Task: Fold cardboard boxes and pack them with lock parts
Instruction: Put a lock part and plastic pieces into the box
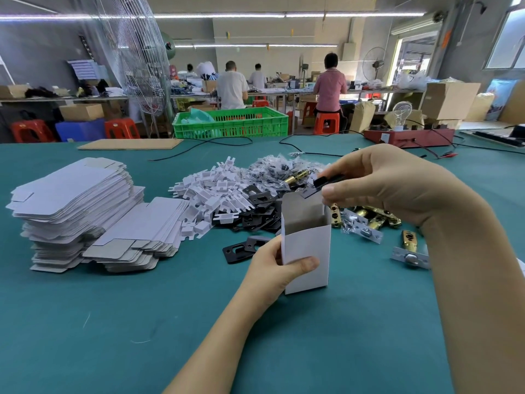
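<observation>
While left hand (272,268) grips upright open box (308,251), right hand (377,180) pinches black plate (324,182) at its 12 o'clock.

Two bare forearms, no sleeves seen, bare left hand (272,268), bare right hand (380,180), short plain fingernails, no rings or wristbands worn

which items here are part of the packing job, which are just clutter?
Job: box in left hand; black plate in right hand; flat boxes; inserts; latches.
Clutter: green crate; bulb tester; fan.
</observation>
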Demonstrator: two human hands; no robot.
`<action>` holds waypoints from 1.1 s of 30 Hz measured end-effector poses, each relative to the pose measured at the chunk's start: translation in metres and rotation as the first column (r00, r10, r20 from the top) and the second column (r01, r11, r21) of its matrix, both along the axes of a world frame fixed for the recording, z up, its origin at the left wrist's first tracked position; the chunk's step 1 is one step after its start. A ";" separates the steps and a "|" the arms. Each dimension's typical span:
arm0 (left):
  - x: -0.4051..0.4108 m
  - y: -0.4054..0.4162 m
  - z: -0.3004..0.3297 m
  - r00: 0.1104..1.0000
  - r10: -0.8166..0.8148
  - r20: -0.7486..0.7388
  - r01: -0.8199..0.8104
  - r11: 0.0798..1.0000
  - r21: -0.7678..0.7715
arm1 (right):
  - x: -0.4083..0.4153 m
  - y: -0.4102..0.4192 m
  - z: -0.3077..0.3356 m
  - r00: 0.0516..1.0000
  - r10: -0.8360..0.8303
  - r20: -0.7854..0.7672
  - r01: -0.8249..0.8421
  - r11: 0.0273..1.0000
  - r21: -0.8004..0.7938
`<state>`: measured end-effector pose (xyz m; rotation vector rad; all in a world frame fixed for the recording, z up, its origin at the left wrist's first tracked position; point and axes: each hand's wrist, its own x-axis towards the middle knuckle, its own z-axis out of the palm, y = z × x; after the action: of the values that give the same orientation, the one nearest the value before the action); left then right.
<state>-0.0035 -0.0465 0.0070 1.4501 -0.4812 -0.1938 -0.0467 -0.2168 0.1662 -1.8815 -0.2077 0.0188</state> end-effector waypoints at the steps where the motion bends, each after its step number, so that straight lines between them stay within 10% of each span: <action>1: 0.000 0.000 0.000 1.000 0.000 0.000 0.000 1.000 -0.001 | 0.000 0.001 0.000 1.000 -0.021 0.004 0.021 0.999 -0.038; 33: 0.003 -0.001 -0.002 1.000 -0.003 -0.016 0.003 1.000 -0.008 | 0.031 0.013 -0.024 0.973 0.088 0.214 0.099 0.678 -0.728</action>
<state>-0.0001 -0.0471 0.0050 1.4388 -0.4707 -0.2049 -0.0159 -0.2038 0.1418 -2.7105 -0.4008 -0.1467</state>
